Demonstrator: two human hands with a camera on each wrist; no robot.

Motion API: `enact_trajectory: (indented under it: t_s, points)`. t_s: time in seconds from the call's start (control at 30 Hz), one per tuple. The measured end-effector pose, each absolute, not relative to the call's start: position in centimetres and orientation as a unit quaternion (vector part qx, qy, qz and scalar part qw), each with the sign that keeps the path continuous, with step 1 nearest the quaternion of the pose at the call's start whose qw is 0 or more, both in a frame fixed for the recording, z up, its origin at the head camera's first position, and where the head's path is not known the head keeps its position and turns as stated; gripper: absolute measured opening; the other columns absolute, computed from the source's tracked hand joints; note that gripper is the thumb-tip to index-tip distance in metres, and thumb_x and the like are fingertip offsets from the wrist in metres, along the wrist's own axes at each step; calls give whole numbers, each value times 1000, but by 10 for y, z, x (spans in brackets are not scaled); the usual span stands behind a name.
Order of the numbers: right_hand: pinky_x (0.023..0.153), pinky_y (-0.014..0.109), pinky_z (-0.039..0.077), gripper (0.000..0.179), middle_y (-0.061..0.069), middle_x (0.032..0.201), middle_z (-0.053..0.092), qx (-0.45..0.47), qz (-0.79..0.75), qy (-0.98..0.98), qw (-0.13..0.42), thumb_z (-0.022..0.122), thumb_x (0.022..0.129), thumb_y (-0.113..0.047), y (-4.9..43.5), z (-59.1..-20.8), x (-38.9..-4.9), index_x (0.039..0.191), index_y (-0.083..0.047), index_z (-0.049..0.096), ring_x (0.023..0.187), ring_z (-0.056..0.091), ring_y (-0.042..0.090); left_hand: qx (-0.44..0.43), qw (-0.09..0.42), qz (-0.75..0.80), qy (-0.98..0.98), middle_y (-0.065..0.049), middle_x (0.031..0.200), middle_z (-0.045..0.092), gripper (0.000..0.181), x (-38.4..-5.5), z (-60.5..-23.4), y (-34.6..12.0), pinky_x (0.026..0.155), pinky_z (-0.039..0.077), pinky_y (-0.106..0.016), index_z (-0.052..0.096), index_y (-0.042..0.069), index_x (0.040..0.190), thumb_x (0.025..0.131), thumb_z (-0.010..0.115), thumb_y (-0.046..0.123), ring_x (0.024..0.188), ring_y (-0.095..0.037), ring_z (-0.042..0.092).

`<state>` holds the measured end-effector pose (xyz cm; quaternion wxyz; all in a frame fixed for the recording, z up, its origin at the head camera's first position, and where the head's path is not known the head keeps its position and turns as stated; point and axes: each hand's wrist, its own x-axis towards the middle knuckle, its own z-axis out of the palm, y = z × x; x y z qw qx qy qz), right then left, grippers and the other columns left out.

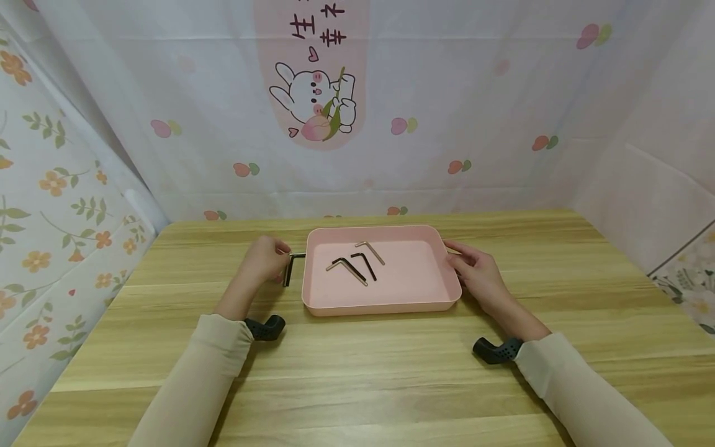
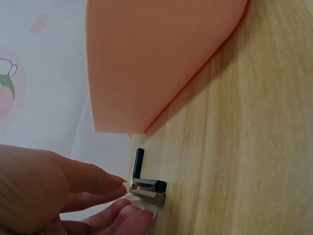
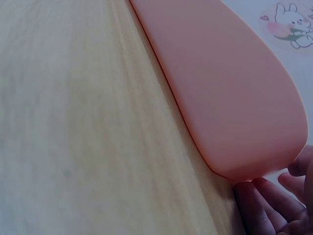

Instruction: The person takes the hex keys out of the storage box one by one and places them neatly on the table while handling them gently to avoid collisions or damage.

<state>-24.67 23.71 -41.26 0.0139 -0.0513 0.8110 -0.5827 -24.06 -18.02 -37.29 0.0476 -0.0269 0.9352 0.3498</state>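
Observation:
To the left of the pink tray (image 1: 402, 305), my left hand (image 1: 267, 257) pinches hex keys (image 1: 288, 271) between thumb and fingers. A black hex key (image 2: 149, 184) and a metallic one (image 2: 152, 197) lie side by side at those fingertips, close to the tabletop in the left wrist view. My right hand (image 1: 479, 273) holds the tray's right end. In the right wrist view its thumb is at the rim and its other fingers (image 3: 257, 203) are low against the end wall. Several more hex keys, black (image 1: 365, 267) and brass-coloured (image 1: 373, 251), lie in the tray's left half.
A wood-grain table (image 1: 357, 379) carries the tray near its back edge. Behind hangs a white curtain (image 1: 475, 93) printed with a rabbit and fruit. A floral cloth (image 1: 50, 248) hangs on the left. Each wrist wears a black camera mount (image 1: 497, 351).

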Motion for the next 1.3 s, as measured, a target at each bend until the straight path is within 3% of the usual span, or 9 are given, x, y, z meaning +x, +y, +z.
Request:
enact_trajectory:
  t_s: [0.3,0.5,0.57,0.67,0.87,1.03,1.3]
  points:
    - [73,15,57,49,-6,103,72,-54,-585,809,14,58,104,-22,237,-412,-245,150,-7,49,88,66,-7,-28,38,330,943,-27,125,66,35,-238,-367,-178,67,55,-29,65,-3,126,100,54,17,57,-14,64]
    - [73,14,56,50,-11,99,71,-55,-590,805,13,58,103,-22,237,-412,-245,149,-6,49,88,66,-7,-18,23,306,952,-23,127,67,36,-234,-360,-172,89,56,-44,66,2,128,100,54,22,105,-33,68]
    - [73,15,56,50,-9,101,71,-56,-591,804,15,58,103,-22,237,-412,-245,150,-6,49,89,66,-7,-15,12,303,953,-22,126,68,36,-233,-357,-170,94,54,-49,67,3,128,100,54,22,112,-36,66]
    - [74,15,57,51,-6,106,71,-58,-591,804,18,58,104,-22,237,-413,-245,150,-6,48,90,66,-7,-12,-14,308,951,-21,122,70,34,-230,-352,-166,88,55,-47,68,3,125,100,54,21,106,-36,68]
    - [71,15,56,49,-3,107,72,-54,-587,808,17,57,104,-22,236,-412,-245,150,-7,49,87,66,-7,-14,-40,352,935,-18,114,71,30,-225,-339,-157,65,51,-30,69,5,121,101,53,19,84,-28,68]
    - [73,16,57,49,17,126,69,-57,-589,806,23,56,104,-23,236,-412,-247,150,-8,49,90,67,-6,3,-31,387,922,-18,107,71,27,-222,-328,-140,59,56,-28,70,3,119,102,56,19,71,-27,70]
    - [70,15,55,47,22,127,68,-51,-585,809,14,57,104,-23,236,-413,-249,149,-8,51,87,66,-6,25,33,363,931,-21,115,70,29,-233,-311,-121,66,61,-33,68,0,120,103,56,19,86,-34,73]
